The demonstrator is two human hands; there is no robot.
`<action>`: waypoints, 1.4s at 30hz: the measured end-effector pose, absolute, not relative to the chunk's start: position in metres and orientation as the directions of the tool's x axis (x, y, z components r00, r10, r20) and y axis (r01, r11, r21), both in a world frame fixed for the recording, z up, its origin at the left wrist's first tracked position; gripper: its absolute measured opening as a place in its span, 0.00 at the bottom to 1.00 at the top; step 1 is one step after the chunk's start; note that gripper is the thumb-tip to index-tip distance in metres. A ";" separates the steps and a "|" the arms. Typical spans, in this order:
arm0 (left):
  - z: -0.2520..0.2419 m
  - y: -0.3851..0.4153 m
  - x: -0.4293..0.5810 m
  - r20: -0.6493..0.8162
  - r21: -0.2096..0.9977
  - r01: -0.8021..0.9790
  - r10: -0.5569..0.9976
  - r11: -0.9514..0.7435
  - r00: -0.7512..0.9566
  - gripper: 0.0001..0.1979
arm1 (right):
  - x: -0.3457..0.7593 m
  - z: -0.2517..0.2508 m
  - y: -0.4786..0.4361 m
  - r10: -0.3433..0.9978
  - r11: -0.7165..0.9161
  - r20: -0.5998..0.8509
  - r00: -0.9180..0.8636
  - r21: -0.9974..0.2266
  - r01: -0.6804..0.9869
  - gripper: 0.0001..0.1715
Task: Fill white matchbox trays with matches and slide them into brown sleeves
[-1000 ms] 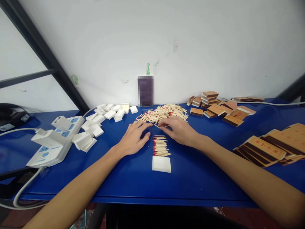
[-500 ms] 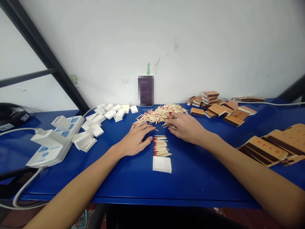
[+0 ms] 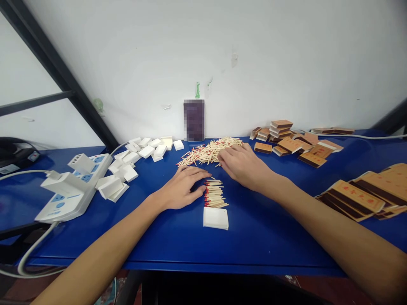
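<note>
A row of matches (image 3: 214, 195), red heads to the left, lies stacked side by side on the blue table. My left hand (image 3: 182, 187) rests just left of it, fingers stretched and thumb apart, with the index fingertip by a loose match (image 3: 216, 178) at the row's far end. Over the right front edge of a loose heap of matches (image 3: 206, 153) is my right hand (image 3: 243, 163), its fingers curled together; what they hold is hidden. Directly below the row lies a white matchbox tray (image 3: 216, 218).
White trays (image 3: 130, 159) are scattered at the left, near a power strip (image 3: 76, 190) with plugs and cables. Orange matchbox sleeves (image 3: 291, 145) pile up at the back right, and more flattened sleeves (image 3: 359, 199) lie nearer. A dark blurred rectangle (image 3: 193, 120) stands against the wall.
My right hand has drawn its fingers together and shifted slightly left at the heap's edge. The loose match by my left index finger now lies closer to the row's far end.
</note>
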State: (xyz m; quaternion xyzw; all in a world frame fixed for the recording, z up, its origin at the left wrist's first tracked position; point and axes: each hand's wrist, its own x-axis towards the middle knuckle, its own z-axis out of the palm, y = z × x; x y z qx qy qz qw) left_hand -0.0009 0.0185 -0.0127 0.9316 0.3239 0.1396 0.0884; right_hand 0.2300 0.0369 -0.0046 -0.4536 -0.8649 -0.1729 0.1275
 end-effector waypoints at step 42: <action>-0.019 0.014 0.006 0.375 0.232 0.720 0.744 -0.654 0.554 0.18 | 0.219 -0.006 0.033 0.835 0.512 0.358 -0.418 -0.228 0.828 0.10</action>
